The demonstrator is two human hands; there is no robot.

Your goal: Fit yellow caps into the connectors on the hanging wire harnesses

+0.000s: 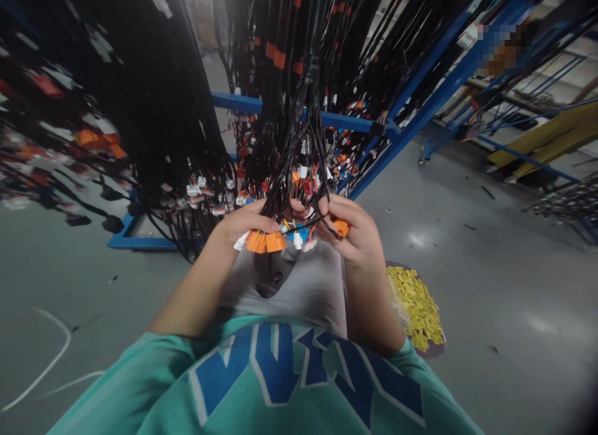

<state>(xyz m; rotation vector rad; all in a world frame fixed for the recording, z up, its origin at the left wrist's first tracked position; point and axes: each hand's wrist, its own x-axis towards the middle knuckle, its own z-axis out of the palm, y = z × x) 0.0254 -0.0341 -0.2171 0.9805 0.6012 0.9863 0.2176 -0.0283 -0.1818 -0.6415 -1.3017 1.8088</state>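
Note:
A black wiring harness [299, 142] hangs down in front of me, its lower branches ending in coloured connectors. My left hand [250, 223] is closed around several of its branches, with two orange connectors [266, 241] and a white one sticking out below the thumb. In my right hand [350, 229], thumb and fingers pinch a black branch that ends in an orange connector [342, 227]. Between the hands dangle a white connector [298, 240] and a blue connector [306, 234]. The fingertips behind the wires are partly hidden.
Dense bundles of harnesses [154, 80] hang on both sides from a blue metal rack [346, 121]. Beside my right leg, a tray of small yellow parts [418, 307] stands on the grey floor. A white cable [56, 354] lies at the left, and more racks stand at the right.

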